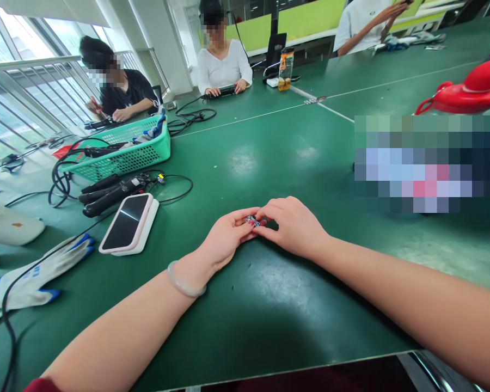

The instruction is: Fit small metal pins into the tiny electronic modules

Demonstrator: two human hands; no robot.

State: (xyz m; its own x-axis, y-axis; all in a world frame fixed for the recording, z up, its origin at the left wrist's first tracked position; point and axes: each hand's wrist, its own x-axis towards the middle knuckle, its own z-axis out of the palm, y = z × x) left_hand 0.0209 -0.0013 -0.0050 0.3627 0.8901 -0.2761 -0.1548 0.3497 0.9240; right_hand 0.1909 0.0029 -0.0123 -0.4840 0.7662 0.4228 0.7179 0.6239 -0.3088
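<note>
Between my hands, just above the green table (pixel 277 326), is a small dark piece with a pale blue-and-white pattern (pixel 252 220); its kind is too small to make out. My left hand (pixel 224 239) pinches it between thumb and fingers from the left, a pale bangle around that wrist. From the other side my right hand (pixel 294 226) closes thumb and fingertips on its right edge. The fingers cover part of the piece.
To the left lie a phone (pixel 127 222) on a white box, black handled tools (pixel 116 193) with cables, work gloves (pixel 61 267) and a green basket (pixel 126 155). A red object (pixel 473 87) is at right. Several people sit across the table, near a bottle (pixel 286 69).
</note>
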